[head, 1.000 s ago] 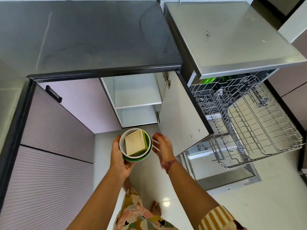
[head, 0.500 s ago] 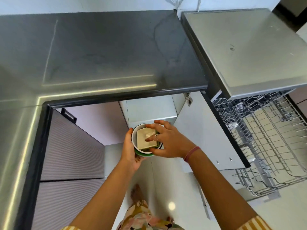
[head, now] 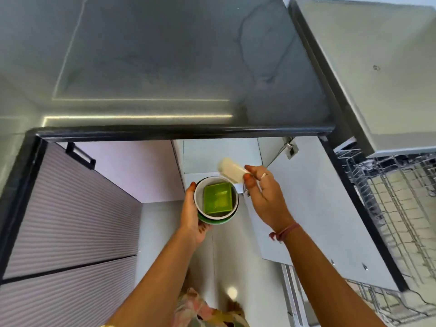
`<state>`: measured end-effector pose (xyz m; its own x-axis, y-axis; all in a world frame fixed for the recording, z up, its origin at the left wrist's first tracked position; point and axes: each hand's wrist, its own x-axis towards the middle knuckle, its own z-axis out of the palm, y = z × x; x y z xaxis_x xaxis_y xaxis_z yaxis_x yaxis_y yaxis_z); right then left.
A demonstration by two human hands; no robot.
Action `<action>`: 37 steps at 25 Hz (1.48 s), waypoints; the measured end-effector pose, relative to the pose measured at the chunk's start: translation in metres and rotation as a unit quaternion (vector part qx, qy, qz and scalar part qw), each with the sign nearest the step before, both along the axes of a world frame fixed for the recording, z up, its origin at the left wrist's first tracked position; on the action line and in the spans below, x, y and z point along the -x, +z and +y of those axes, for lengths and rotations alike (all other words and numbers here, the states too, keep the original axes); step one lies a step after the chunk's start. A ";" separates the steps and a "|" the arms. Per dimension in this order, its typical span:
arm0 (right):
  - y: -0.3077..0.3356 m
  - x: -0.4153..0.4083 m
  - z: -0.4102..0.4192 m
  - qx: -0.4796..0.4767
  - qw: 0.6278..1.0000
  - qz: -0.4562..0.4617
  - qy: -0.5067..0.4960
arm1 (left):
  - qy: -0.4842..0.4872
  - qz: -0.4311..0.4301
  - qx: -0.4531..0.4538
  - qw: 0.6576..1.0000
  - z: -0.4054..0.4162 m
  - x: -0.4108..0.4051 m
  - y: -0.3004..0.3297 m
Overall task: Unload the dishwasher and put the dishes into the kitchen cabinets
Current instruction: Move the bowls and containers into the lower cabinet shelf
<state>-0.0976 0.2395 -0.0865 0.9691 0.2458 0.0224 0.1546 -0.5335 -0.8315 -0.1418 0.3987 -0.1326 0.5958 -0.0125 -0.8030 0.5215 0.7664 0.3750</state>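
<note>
My left hand (head: 192,215) grips a stack of bowls: a white bowl (head: 200,199) nested in a green bowl (head: 213,221), with a green square dish (head: 217,198) inside the white one. My right hand (head: 264,197) pinches a cream square dish (head: 231,172) by its edge, lifted just above and to the right of the stack, tilted. Both hands hover in front of the open lower cabinet (head: 221,154), whose white shelves show behind the dishes.
The cabinet door (head: 318,220) stands swung open to the right. Behind it the dishwasher's wire rack (head: 398,208) is pulled out under the steel dishwasher top (head: 377,67). A dark countertop (head: 165,67) overhangs the cabinet. Ribbed drawer fronts (head: 70,220) are at left.
My right hand reached onto the stack, took the cream square dish out of the white bowl and lifted it up and right, uncovering the green square dish. The view moved closer to the cabinet.
</note>
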 end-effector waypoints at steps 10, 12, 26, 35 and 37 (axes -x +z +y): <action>-0.182 -0.159 0.075 -0.161 0.918 0.354 -0.072 | 0.026 -0.017 0.005 0.999 0.011 -0.041 -0.156; -0.203 -0.175 0.091 -0.125 0.929 0.347 0.019 | 0.021 -0.020 0.019 0.999 0.013 -0.050 -0.189; -0.298 -0.198 0.112 0.012 0.979 0.030 0.199 | 0.005 -0.111 0.066 0.992 0.014 -0.080 -0.352; -0.301 -0.207 0.120 0.069 0.970 -0.009 0.234 | 0.009 -0.106 0.048 0.993 0.012 -0.078 -0.356; -0.300 -0.211 0.122 0.090 0.966 -0.016 0.242 | 0.006 -0.110 0.051 0.993 0.014 -0.076 -0.356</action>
<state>0.1135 0.3616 -0.3862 0.7389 0.6729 -0.0354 0.4460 -0.5278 -0.7228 -0.0656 0.4124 -0.4888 0.7570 -0.0786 -0.6486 0.4258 0.8123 0.3986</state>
